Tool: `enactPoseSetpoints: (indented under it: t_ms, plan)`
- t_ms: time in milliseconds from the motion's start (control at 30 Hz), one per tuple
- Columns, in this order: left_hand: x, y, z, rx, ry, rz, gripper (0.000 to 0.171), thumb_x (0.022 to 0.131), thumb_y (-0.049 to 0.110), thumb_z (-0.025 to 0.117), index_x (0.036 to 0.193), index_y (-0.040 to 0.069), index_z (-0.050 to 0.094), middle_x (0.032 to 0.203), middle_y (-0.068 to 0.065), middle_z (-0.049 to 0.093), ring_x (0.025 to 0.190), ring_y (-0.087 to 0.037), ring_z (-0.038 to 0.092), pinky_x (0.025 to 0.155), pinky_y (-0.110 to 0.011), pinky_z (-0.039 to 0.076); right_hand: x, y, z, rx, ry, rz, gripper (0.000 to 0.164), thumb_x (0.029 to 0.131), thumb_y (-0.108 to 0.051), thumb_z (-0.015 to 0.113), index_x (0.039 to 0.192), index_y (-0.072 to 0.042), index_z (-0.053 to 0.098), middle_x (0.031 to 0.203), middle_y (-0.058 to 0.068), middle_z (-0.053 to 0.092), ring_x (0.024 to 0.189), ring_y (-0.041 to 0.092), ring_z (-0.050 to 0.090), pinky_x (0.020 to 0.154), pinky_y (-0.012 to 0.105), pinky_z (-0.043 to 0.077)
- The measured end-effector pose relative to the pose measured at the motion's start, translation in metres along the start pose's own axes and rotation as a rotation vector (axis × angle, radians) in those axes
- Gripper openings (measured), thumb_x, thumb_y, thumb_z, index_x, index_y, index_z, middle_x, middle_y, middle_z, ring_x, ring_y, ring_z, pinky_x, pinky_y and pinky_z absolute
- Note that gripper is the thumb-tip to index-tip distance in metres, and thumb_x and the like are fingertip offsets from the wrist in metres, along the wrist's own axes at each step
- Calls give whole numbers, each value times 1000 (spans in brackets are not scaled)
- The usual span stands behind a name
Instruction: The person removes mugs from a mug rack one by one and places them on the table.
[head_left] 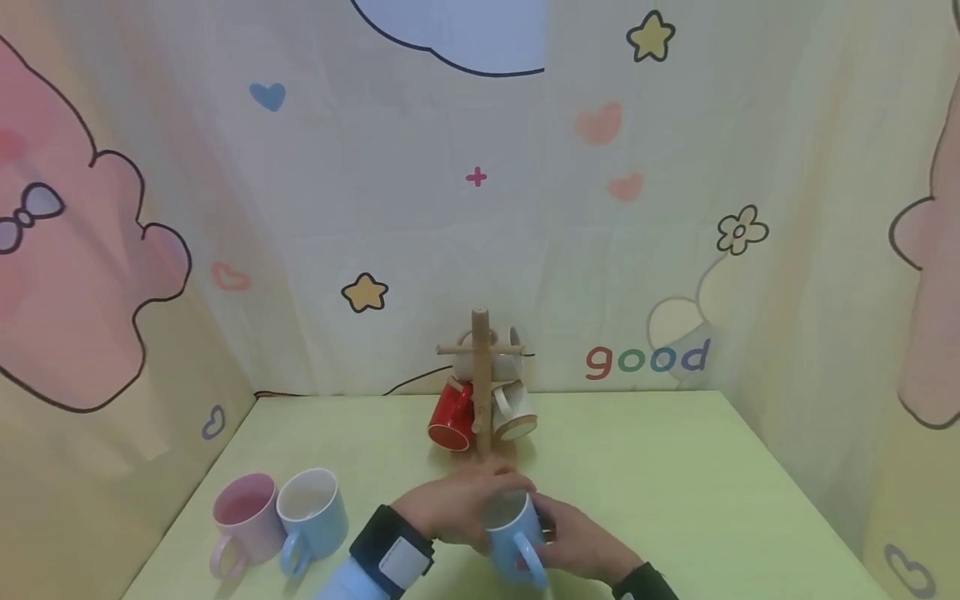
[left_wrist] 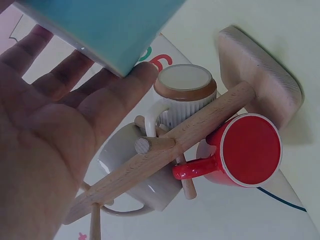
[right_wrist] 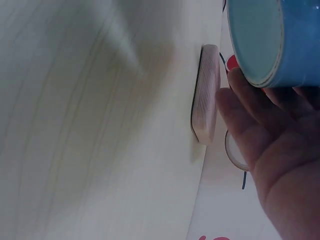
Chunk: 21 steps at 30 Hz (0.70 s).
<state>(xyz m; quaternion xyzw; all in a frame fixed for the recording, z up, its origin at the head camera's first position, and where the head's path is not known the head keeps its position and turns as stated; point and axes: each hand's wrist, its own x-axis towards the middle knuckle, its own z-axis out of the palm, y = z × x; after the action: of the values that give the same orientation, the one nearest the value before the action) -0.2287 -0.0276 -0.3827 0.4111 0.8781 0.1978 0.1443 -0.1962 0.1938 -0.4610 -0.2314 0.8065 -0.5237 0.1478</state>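
Note:
A light blue mug (head_left: 506,543) is up in front of me, its opening toward the head camera and its handle at the lower right. My left hand (head_left: 459,504) holds it from the left and far side, with fingers along its edge in the left wrist view. From the right, my right hand (head_left: 581,540) grips the same mug, fingers against its side near the base in the right wrist view. Just beyond the hands stands a wooden mug rack (head_left: 482,417). On it hang a red mug (left_wrist: 250,150), a white ribbed mug (left_wrist: 185,100) with a brown band, and a pale grey-white mug (left_wrist: 145,170).
On the table's left side a pink mug (head_left: 251,521) and a second light blue mug (head_left: 313,512) stand upright side by side. The rack's wooden base (right_wrist: 206,95) rests on the pale table (head_left: 660,467). A printed curtain (head_left: 420,208) closes off the back and sides.

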Motion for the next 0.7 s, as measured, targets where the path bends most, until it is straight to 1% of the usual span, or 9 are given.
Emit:
enactPoseSetpoints:
  t_ms: [67,267,433,500,600,700]
  plan:
    - [0,0,1,12,-6,-4,83,64,13,92,133,40,55,122,17,51,111,-8,47,90,-35,48,0,2,2,5,3,-9,67,85,-24,78,140,-3,47,125,9,61,113,30,60,92,47,50]
    - [-1,0,1,20,-21,-5,85,65,13,92,137,39,53,127,15,50,114,-10,46,91,-35,48,-1,2,5,20,21,4,66,85,-23,79,140,-3,47,126,10,61,115,33,59,93,51,50]
    - [-2,0,1,17,-33,-2,87,68,14,91,140,39,51,134,14,49,118,-12,46,94,-36,48,-2,1,7,2,55,-14,64,84,-22,79,137,-2,49,124,11,62,113,32,60,92,49,51]
    - [-2,1,0,30,-33,7,88,69,15,91,142,39,49,138,13,48,121,-13,46,96,-37,48,-1,1,8,-6,72,-24,64,84,-21,79,137,0,49,124,12,62,112,32,61,91,47,51]
    - [-2,1,1,63,-25,25,88,71,16,90,145,36,46,144,10,46,127,-16,45,100,-38,46,-1,1,9,-7,96,-24,65,84,-22,79,137,0,49,125,12,62,112,32,61,92,47,51]
    - [-1,1,2,96,-13,34,89,72,14,89,147,30,45,147,6,45,130,-18,44,101,-38,46,0,0,10,-2,111,9,65,84,-23,79,138,-1,49,126,12,61,114,35,61,92,49,51]
